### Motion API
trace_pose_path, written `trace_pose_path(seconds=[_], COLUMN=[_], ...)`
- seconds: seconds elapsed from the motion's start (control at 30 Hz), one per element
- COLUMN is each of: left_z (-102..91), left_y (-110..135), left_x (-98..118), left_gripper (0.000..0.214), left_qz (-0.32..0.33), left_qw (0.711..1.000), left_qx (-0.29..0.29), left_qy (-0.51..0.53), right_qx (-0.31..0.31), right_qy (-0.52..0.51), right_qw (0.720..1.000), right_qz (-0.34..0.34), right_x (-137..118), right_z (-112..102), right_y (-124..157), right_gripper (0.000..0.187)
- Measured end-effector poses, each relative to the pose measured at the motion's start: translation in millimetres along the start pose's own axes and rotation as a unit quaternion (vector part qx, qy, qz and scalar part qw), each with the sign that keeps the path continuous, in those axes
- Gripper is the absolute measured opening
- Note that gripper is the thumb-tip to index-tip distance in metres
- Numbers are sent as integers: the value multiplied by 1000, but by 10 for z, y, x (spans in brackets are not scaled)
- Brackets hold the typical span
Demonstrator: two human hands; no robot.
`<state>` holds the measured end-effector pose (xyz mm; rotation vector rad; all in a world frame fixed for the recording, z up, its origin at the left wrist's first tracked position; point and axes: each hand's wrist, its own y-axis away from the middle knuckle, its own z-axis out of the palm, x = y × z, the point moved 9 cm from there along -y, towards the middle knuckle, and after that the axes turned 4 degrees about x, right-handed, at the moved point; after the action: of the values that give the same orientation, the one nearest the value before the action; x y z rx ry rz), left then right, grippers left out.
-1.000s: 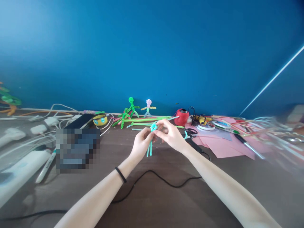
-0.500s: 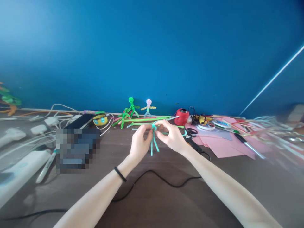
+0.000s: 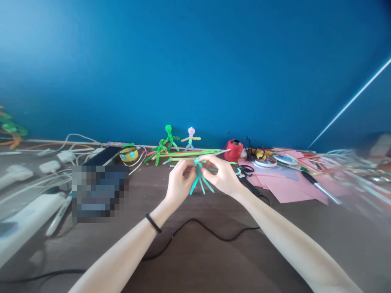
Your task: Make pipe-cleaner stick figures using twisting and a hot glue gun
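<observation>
Both hands meet above the middle of the desk around a teal pipe cleaner figure (image 3: 200,179). My left hand (image 3: 181,179) pinches its knotted top from the left. From the right, my right hand (image 3: 222,175) pinches the same part between thumb and finger. Below the fingers, three teal ends fan out downward, and one long end slants up to the right toward a red thread spool (image 3: 233,151). Fingertips hide part of the knot. Behind the hands stand a green pipe cleaner figure (image 3: 169,136) and a pink-headed one (image 3: 191,138).
Loose green pipe cleaners (image 3: 183,154) lie along the blue wall. To the right are scissors (image 3: 246,169), pink paper sheets (image 3: 290,189) and a pen (image 3: 320,187). On the left are white cables, a power strip (image 3: 30,224) and a marker (image 3: 59,215). A black cord (image 3: 214,234) crosses the front.
The hanging teal ends have spread apart: two showed before, three fan out now. My hands have barely moved and keep their pinch at the top.
</observation>
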<state>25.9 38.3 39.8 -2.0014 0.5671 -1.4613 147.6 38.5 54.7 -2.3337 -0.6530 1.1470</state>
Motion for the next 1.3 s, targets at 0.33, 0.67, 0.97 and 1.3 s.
trace_pose_path(seconds=[0.33, 0.67, 0.97, 1.3], left_z=[-20, -28, -28, 10], left_y=[-20, -52, -34, -74], left_x=[56, 69, 176, 79], left_gripper=[7, 9, 17, 15], left_qz=[18, 13, 57, -22], left_qw=[1000, 999, 998, 998], left_qx=[9, -2, -9, -32], left_qy=[-7, 45, 27, 44], right_qx=[2, -23, 51, 49], right_qy=[-16, -36, 45, 100], right_qw=[1000, 999, 992, 984], right_qz=[-7, -22, -106, -136], right_x=[-3, -49, -156, -123], right_z=[-1, -10, -75, -33], right_y=[-1, 0, 29, 58], right_gripper=[20, 17, 10, 15])
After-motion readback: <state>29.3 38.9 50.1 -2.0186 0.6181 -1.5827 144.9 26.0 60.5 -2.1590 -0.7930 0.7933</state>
